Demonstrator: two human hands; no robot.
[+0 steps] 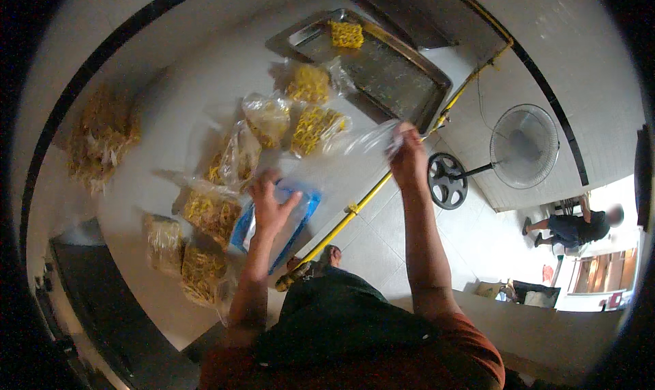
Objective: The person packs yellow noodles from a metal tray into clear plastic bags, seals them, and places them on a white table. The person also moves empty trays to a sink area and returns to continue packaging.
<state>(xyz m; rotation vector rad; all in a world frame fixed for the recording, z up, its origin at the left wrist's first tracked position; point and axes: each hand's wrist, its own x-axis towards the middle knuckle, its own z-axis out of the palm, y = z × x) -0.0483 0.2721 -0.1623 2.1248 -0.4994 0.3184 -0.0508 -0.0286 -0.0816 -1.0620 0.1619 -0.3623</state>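
My right hand [409, 155] is raised over the table's near edge, its fingers pinched on a clear plastic bag [358, 141] that stretches left, blurred by motion. My left hand [271, 209] has its fingers and thumb apart, over a blue-edged clear plastic packet [300, 216]. Around it lie clear bags holding yellow, noodle-like blocks, including a bagged block [317, 127] beyond the packet and another bagged block [208, 213] left of my left hand. At the far side, an unwrapped yellow block [346, 35] sits in a metal tray [396, 83].
A yellow pole [372, 196] runs along the table's near edge. Beyond it a fan [524, 146] with a round black base [447, 181] stands on the tiled floor. A brown bundle in plastic [102, 138] is far left. Another person [573, 226] is at the right.
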